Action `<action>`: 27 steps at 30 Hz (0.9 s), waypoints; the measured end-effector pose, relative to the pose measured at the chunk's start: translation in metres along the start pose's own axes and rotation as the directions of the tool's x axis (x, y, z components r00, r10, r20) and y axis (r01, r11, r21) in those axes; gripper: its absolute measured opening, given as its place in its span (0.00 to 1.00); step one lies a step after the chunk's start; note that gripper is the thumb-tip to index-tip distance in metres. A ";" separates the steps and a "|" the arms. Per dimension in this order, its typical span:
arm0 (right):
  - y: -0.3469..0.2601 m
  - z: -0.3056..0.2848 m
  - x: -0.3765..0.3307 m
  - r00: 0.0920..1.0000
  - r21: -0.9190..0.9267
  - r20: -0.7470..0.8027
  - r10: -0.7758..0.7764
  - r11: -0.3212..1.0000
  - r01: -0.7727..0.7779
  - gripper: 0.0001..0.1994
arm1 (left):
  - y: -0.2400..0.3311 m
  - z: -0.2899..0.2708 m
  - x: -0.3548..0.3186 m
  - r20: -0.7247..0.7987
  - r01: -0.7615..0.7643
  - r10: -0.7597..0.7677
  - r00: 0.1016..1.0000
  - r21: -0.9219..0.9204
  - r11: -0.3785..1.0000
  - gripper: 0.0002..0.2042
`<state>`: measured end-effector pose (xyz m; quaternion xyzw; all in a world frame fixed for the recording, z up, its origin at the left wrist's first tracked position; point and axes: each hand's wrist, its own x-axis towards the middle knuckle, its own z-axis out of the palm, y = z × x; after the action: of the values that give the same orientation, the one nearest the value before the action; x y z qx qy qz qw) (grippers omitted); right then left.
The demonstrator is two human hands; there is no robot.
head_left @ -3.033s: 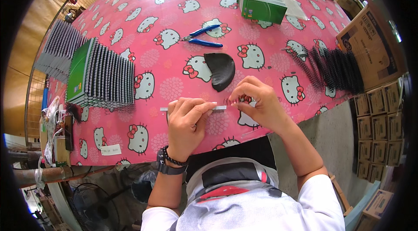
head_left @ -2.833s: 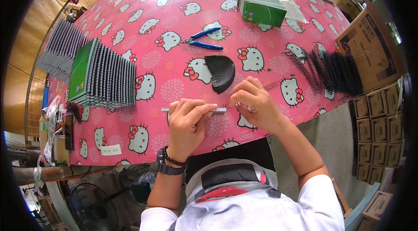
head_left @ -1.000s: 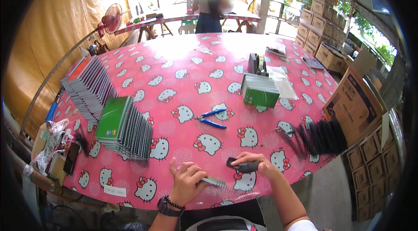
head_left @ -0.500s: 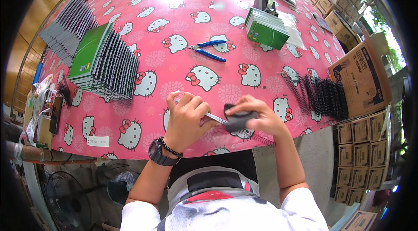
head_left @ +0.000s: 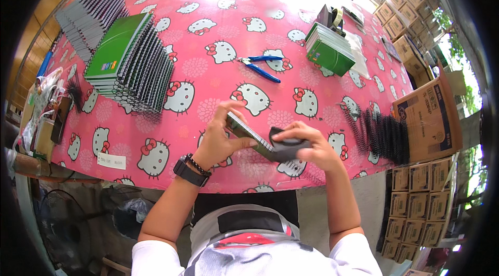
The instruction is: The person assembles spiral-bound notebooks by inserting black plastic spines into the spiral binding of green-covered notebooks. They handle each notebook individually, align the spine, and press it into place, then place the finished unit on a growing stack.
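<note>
In the head view, your left hand (head_left: pixel 221 133) pinches a small green notebook (head_left: pixel 243 131) between thumb and fingers just above the table, tilted with its narrow white edge turned up, probably so that this edge can be reached. Your right hand (head_left: pixel 311 145) clasps a black curved piece (head_left: pixel 287 150) between its thumb and fingers, at the notebook's near end (whether it presses there, I can't tell). A thin coil (head_left: pixel 313 177) trails below that hand. The blue-handled cutters (head_left: pixel 261 68) lie ahead of you, seemingly kept within reach; the black coils (head_left: pixel 383 135) lie to your right, beside a brown carton (head_left: pixel 429 120), and a stack of bound notebooks (head_left: pixel 115 57) stands to your left. A glossy pink patterned cover (head_left: pixel 171 10) spreads over the table; stacked boxes (head_left: pixel 418 198) stand beyond its right edge, above a grey floor (head_left: pixel 318 211).
</note>
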<state>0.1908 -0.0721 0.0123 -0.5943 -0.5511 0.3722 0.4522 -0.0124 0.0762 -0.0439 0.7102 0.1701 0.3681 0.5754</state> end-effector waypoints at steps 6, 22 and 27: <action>-0.018 -0.007 0.014 0.983 0.260 0.168 -0.075 0.965 0.029 0.26 | -0.013 -0.004 -0.002 0.137 0.142 -0.137 0.981 -0.024 0.990 0.24; -0.032 0.003 0.051 0.999 -0.439 0.005 0.032 0.898 -0.027 0.31 | -0.011 0.001 -0.004 0.100 0.042 -0.044 0.994 0.026 0.999 0.22; -0.025 0.013 0.048 0.995 -0.209 0.100 -0.008 0.977 0.029 0.29 | -0.006 -0.001 -0.001 0.129 0.137 -0.145 0.981 0.070 0.988 0.23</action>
<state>0.1756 -0.0228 0.0348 -0.6146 -0.6146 0.3364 0.3624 -0.0130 0.0784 -0.0500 0.7367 0.1920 0.2725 0.5884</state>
